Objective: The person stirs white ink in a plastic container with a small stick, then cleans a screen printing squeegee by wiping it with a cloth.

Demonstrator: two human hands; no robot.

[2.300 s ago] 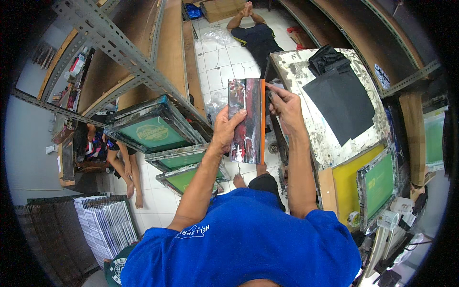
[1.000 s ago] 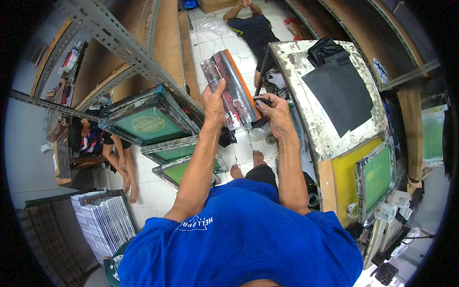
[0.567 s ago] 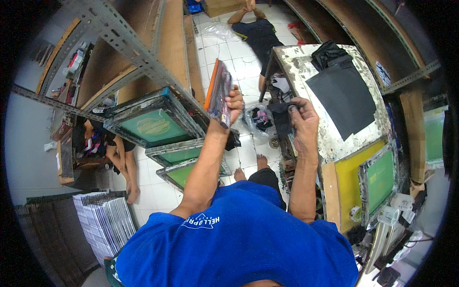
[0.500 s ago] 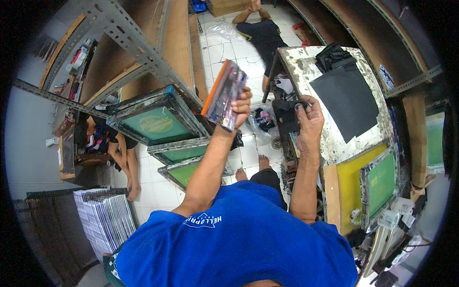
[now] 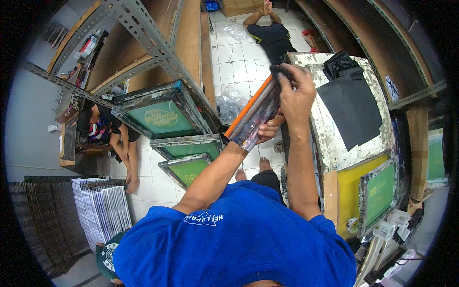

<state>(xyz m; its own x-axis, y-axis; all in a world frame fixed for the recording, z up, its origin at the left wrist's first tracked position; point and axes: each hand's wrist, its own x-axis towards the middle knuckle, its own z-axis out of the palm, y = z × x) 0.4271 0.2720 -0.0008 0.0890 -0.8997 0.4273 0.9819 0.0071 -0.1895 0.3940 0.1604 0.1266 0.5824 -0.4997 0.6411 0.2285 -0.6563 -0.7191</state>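
My left hand grips a screen-printing squeegee with an orange blade edge and an ink-stained body, held tilted in front of me. At the squeegee's upper end, my right hand pinches a black cloth against the orange blade. Part of the cloth is hidden behind the fingers. To the right of my right hand is a paint-flecked white worktable. A flat black fabric piece lies on it, beside a crumpled black fabric pile.
Framed green printing screens lean by the metal rack on the left. Another screen stands against a yellow board at right. One person is at the far end; another sits at left. Clear plastic lies on the floor.
My right hand has moved up and left with the black cloth, from beside the table onto the squeegee's blade. My left hand has brought the squeegee right and lower.
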